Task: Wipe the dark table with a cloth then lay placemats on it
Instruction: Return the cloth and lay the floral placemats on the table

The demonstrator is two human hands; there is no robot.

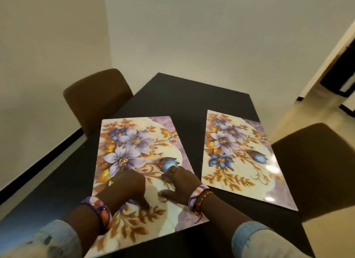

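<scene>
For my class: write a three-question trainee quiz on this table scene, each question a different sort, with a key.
1. True or false: both hands rest on the left placemat.
2. How many floral placemats lie on the dark table? A) one B) two C) three
3. Fill in: a brown ____ stands at each side of the table.

Key:
1. True: the left hand and right hand press on it; the right placemat is untouched.
2. B
3. chair (left chair, right chair)
</scene>
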